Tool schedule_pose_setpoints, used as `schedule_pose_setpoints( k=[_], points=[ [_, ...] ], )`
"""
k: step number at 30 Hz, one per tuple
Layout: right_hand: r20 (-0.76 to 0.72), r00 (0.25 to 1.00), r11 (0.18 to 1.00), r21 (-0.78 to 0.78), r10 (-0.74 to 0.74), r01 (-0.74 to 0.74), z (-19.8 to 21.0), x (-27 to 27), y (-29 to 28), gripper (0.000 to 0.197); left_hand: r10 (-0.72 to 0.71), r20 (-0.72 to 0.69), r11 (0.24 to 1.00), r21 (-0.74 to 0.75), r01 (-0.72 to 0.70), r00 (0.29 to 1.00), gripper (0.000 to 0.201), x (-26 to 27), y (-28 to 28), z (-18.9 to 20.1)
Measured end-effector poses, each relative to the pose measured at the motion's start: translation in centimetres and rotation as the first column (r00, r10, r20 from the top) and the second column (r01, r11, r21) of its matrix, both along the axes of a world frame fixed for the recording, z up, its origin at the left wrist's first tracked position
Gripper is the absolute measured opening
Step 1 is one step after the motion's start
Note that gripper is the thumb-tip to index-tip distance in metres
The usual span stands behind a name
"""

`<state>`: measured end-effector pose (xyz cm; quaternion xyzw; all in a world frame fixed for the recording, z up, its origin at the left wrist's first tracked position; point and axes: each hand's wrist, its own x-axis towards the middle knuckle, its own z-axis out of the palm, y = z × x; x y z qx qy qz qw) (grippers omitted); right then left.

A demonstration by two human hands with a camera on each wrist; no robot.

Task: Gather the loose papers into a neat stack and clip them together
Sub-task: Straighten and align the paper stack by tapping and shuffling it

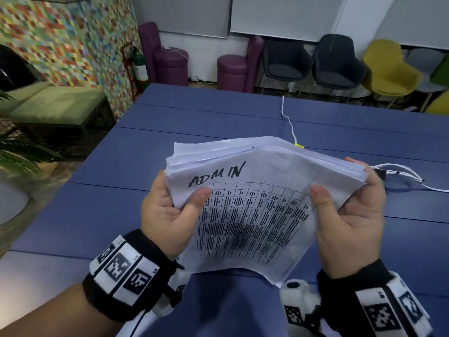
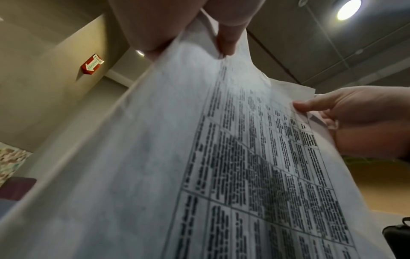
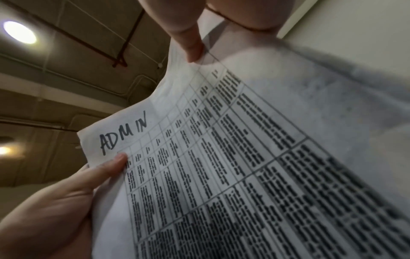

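A thick stack of white papers (image 1: 255, 190) is held upright above the blue table (image 1: 97, 203), its lower edge near the tabletop. The top sheet carries a printed table and the handwritten word ADMIN. My left hand (image 1: 170, 210) grips the stack's left side, thumb on the front. My right hand (image 1: 349, 210) grips the right side the same way. The sheets bow at the top and their edges are uneven. In the left wrist view the papers (image 2: 199, 157) fill the frame under my left hand (image 2: 190, 31). The right wrist view shows the papers (image 3: 221, 166) pinched by my right hand (image 3: 199, 35). No clip is visible.
A white cable (image 1: 290, 122) with a yellow tag (image 1: 299, 145) runs across the table behind the stack, and more white cables (image 1: 408, 177) lie at the right. Purple stools (image 1: 233, 71), dark chairs (image 1: 337, 64) and a yellow chair (image 1: 388, 69) stand beyond the far edge.
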<state>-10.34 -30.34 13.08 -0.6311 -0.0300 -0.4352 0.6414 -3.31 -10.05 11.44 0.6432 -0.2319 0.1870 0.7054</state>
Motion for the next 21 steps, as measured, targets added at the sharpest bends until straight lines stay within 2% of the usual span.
schedule_pose_setpoints(
  k=[3, 8, 10, 13, 16, 21],
  points=[
    [0.029, 0.999, 0.995, -0.097, -0.015, 0.018, 0.5, -0.6, 0.2, 0.058, -0.040, 0.057, 0.999, -0.007, 0.040, 0.998, 0.038, -0.3, 0.4, 0.1],
    [-0.007, 0.990, 0.942, -0.308, -0.143, 0.134, -1.4, -0.3, -0.5, 0.072, -0.138, -0.005, 0.990, -0.006, 0.138, 0.990, 0.055, -0.3, 0.6, -0.1],
    [-0.024, 0.981, 0.899, -0.404, -0.193, 0.167, -1.5, 0.0, -1.0, 0.069, -0.129, 0.066, 0.991, 0.048, 0.126, 0.989, 0.066, 0.2, 0.6, 0.3],
    [-0.051, 0.979, 0.885, -0.437, -0.200, 0.158, -1.1, 0.4, -1.9, 0.061, -0.139, 0.201, 0.986, 0.116, 0.118, 0.970, 0.075, 1.1, 0.3, 1.1],
    [-0.054, 0.982, 0.880, -0.455, -0.182, 0.138, -0.6, 0.6, -2.5, 0.052, -0.076, 0.284, 0.980, 0.197, 0.019, 0.956, 0.068, 1.9, 0.3, 1.4],
    [-0.082, 0.978, 0.859, -0.495, -0.194, 0.129, -0.1, 0.6, -2.7, 0.053, -0.049, 0.179, 0.986, 0.164, 0.019, 0.983, 0.048, 2.1, 0.3, 1.9]
  ],
)
